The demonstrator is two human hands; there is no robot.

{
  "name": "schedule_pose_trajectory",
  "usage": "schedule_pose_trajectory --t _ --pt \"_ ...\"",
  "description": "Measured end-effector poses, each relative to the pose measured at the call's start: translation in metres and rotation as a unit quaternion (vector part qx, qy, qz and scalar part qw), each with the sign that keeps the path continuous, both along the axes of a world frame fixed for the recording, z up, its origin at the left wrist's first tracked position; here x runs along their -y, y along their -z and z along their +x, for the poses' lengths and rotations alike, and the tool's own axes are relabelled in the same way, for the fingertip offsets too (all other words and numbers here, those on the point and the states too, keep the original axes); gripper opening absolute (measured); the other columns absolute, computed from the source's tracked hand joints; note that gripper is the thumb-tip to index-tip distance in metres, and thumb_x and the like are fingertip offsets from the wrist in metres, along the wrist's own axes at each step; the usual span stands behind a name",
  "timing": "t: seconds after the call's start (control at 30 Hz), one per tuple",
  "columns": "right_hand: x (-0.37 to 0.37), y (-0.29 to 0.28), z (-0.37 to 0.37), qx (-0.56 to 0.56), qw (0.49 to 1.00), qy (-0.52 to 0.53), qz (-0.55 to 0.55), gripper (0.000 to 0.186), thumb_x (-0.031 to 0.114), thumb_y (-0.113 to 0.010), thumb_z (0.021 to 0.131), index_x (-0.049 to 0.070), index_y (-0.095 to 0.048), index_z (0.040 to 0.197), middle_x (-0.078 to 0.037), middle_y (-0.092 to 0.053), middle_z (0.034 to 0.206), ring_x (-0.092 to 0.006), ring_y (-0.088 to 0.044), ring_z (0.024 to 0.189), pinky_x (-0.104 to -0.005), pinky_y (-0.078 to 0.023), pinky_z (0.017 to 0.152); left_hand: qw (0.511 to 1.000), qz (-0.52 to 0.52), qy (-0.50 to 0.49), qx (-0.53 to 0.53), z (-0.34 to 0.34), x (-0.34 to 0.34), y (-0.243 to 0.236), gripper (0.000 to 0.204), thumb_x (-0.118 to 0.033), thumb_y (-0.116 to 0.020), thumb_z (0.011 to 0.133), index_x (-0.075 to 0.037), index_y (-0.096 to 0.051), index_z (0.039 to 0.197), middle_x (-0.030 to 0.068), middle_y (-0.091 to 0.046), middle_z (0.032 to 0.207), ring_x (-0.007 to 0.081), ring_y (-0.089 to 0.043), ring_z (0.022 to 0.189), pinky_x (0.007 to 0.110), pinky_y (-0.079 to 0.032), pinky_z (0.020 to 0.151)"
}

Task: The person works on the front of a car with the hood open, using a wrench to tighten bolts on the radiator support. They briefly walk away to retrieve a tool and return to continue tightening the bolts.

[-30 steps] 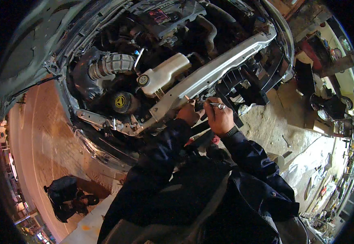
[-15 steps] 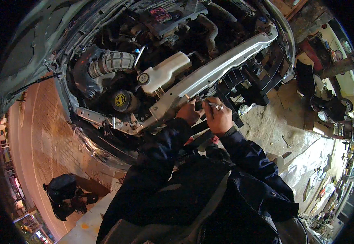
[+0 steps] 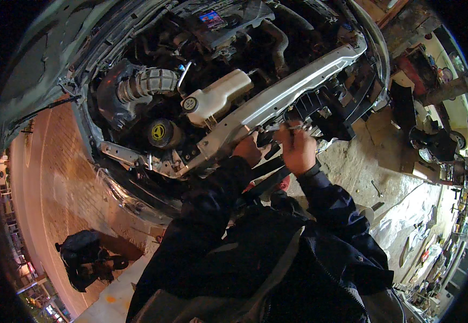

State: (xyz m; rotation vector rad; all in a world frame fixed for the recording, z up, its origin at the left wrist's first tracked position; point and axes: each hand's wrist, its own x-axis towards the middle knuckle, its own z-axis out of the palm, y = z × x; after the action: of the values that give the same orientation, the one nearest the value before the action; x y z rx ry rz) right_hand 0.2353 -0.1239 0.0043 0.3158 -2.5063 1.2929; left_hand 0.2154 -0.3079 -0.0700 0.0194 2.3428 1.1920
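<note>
Both my hands are together at the front of a car's open engine bay, just below the silver radiator support bar (image 3: pixel 277 99). My left hand (image 3: pixel 248 151) is closed against the bar's near edge, its fingertips partly hidden. To its right, my right hand (image 3: pixel 299 152) is closed, fingers curled, around a slim shiny metal piece (image 3: pixel 270 128) that spans toward the left hand. Too little shows to tell its kind. Behind the bar sit a cream plastic reservoir (image 3: pixel 226 94) with a black cap and a round black cap with a yellow emblem (image 3: pixel 159 133).
A ribbed air intake hose (image 3: pixel 148 82) lies at the bay's left. A small lit screen (image 3: pixel 211 20) rests on the engine. Black plastic framework (image 3: pixel 333 121) hangs off the front at right. A wrench (image 3: pixel 377 188) lies on the floor; a dark bag (image 3: pixel 83 250) stands lower left.
My right hand has shifted slightly right and turned, with its knuckles rolled over. The left hand stays nearly in place. The small screen's picture changed from red to blue and pink.
</note>
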Motion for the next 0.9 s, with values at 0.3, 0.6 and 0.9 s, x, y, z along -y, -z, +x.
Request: schedule_pose_trajectory --t 0.3,0.6,0.9 --pt "0.022 0.01 0.011 -0.037 0.997 -0.027 0.055 0.014 0.012 -0.071 0.099 0.005 -0.068 0.111 -0.015 -0.074 0.094 -0.0395 -0.073 0.079 -0.0441 -0.06 0.069 0.999 -0.019 0.026 -0.04 0.0 0.003 0.011 0.086 -0.05 -0.073 0.093 0.009 -0.048 0.15 0.0346 -0.061 0.141 0.0436 -0.061 0.133 0.047 -0.05 0.11" --pt "-0.006 0.01 -0.04 0.355 0.835 0.03 -0.42 0.034 0.031 -0.06 0.11 -0.003 -0.06 0.11 -0.018 -0.074 0.095 -0.0282 -0.079 0.082 -0.0379 -0.065 0.07 0.991 0.075 -0.04 -0.099 0.007 -0.001 0.01 0.06 -0.034 -0.077 0.091 -0.003 -0.06 0.139 0.0269 -0.07 0.129 0.0421 -0.067 0.123 0.047 -0.054 0.103" --pt "0.013 0.012 0.01 0.016 1.0 0.006 -0.016 0.018 0.019 -0.071 0.102 0.004 -0.068 0.113 -0.016 -0.075 0.092 -0.033 -0.076 0.081 -0.0416 -0.06 0.069 0.998 -0.057 -0.006 -0.021 0.001 0.0 0.005 0.085 -0.049 -0.076 0.09 0.007 -0.05 0.15 0.0334 -0.065 0.135 0.0432 -0.065 0.126 0.047 -0.052 0.106"
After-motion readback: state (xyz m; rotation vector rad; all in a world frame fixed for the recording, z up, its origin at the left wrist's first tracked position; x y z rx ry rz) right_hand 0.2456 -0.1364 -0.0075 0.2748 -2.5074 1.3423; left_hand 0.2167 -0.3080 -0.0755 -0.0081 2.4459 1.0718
